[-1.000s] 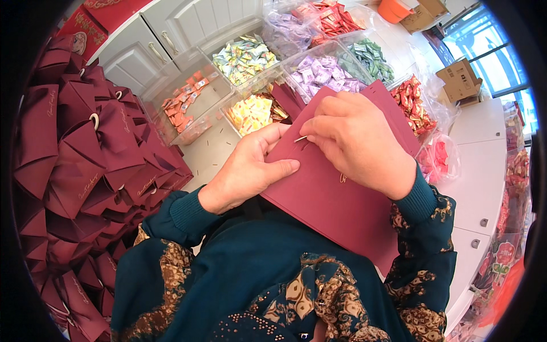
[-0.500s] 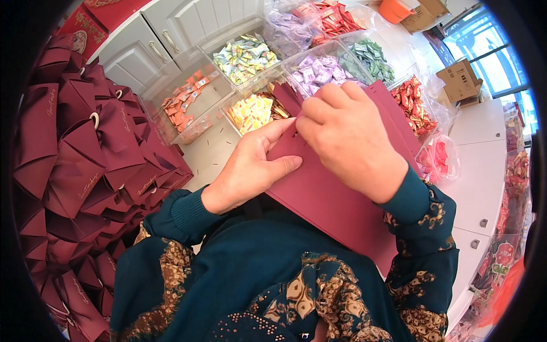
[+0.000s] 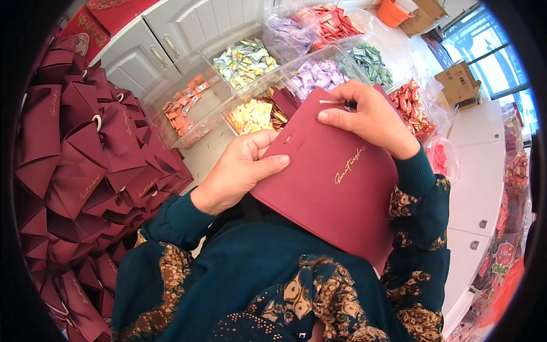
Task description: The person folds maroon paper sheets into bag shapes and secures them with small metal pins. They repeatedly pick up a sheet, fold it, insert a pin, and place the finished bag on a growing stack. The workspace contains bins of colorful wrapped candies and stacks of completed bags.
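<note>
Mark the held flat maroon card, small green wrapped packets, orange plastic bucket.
Flat maroon card (image 3: 319, 176), head view: front face.
Small green wrapped packets (image 3: 371, 62), head view: middle of the pile.
Orange plastic bucket (image 3: 390, 13), head view: outer wall.

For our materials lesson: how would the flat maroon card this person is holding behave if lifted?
The maroon card is probably fairly stiff, lying nearly flat between the left hand and right hand. It seems light for its size, being thin.
</note>
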A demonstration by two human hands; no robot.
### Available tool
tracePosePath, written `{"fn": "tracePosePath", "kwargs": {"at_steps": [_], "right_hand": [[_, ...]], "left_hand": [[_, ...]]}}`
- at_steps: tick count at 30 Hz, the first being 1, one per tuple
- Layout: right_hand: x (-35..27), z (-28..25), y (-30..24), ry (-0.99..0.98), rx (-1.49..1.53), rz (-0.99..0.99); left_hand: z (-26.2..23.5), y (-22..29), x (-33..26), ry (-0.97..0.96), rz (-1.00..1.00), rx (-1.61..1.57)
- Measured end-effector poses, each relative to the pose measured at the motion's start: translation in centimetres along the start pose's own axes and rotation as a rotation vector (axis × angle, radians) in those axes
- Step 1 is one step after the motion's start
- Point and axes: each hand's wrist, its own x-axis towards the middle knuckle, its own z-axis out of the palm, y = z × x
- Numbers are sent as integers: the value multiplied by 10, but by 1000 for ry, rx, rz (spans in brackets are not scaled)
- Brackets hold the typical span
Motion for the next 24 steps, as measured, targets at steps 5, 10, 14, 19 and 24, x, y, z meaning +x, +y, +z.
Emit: {"fn": "tracePosePath", "kwargs": {"at_steps": [5, 10, 14, 19, 24], "right_hand": [[1, 4, 5, -197, 449, 246], [0, -1, -15, -136, 379, 202], [-3, 2, -15, -92, 295, 142], [-5, 4, -17, -67, 246, 85], [-6, 4, -25, -77, 259, 48]], "left_hand": [[-17, -6, -9, -42, -79, -213], [-20, -11, -10, 3, -104, -371], [-28, -17, -5, -89, -103, -352], [-30, -11, -4, -125, -140, -391], [-34, -12, -3, -130, -164, -346]]}}
